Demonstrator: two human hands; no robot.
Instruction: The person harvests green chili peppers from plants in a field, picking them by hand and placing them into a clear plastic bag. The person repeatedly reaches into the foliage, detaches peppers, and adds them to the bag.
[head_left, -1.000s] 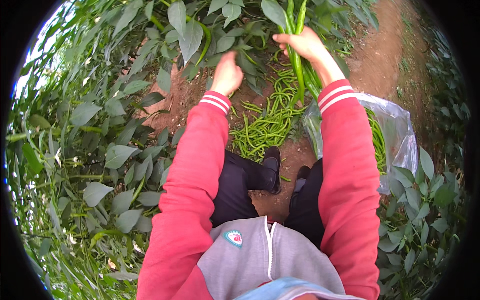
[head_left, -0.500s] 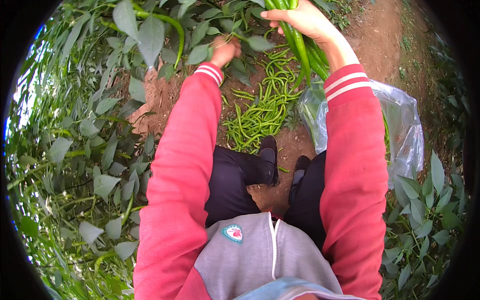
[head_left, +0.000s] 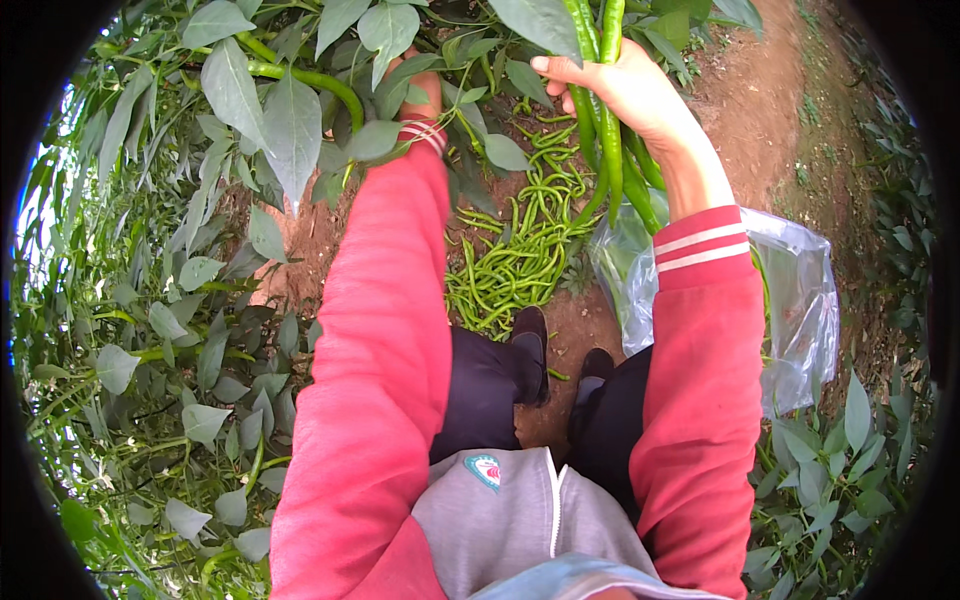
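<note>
A bunch of long green chili peppers (head_left: 612, 130) is gripped in my right hand (head_left: 645, 95), thumb across them, their tips hanging down toward my wrist. My left hand (head_left: 425, 92) reaches in among the leaves of a pepper plant (head_left: 385, 35); leaves cover its fingers, so I cannot see what they touch. Left of that hand a curved green pepper (head_left: 335, 88) hangs on the plant. Below and between my arms, a large pile of green peppers (head_left: 520, 250) lies on the soil.
A clear plastic bag (head_left: 800, 300) with green peppers inside stands right of the pile, partly behind my right sleeve. Dense pepper plants (head_left: 190, 330) line the left side, and more foliage (head_left: 830, 490) grows at lower right. My shoes (head_left: 530, 330) rest just below the pile.
My left hand has pushed farther up into the leaves and is now more hidden. My right hand, still holding the peppers, sits slightly lower in view.
</note>
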